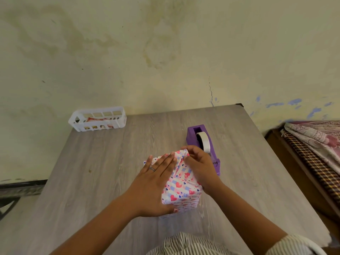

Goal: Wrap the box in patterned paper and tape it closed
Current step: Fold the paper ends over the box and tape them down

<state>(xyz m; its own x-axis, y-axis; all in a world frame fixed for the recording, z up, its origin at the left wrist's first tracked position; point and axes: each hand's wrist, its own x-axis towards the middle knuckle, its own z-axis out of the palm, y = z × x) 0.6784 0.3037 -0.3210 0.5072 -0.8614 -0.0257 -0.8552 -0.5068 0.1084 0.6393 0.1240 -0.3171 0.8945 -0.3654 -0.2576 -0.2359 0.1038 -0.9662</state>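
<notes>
The right hand [199, 167] has its thumb and forefinger curled into a pinch on a fold of the paper [181, 188] at the far top corner of the box [184, 205]. The left hand [156, 183] lies flat, fingers [166, 160] straight and together, pressing the paper down onto the box top just beside that pinch; its thumb reaches over the near edge. The box sits under both hands on the worktop [92, 172], almost wholly covered, with the paper creased and bunched between the two hands.

The main risk, as I judge it, is the fold springing open. No tape is on it that I can see, so only the pinch and the flat palm hold it. To fetch tape one hand must let go, and the dispenser [202, 144] stands just beyond the right fingers, partly hidden behind them. If the right hand leaves, the pinched corner may lift; the left fingers would need to slide over it first.

A second risk is tearing: the paper looks thin, and a hard tug at the corner could split it along the crease. Pressing unevenly could also shift the box under the paper and skew the seam.

Far beyond the left fingers, a white basket [97, 118] stands at the worktop's back edge, well apart.
</notes>
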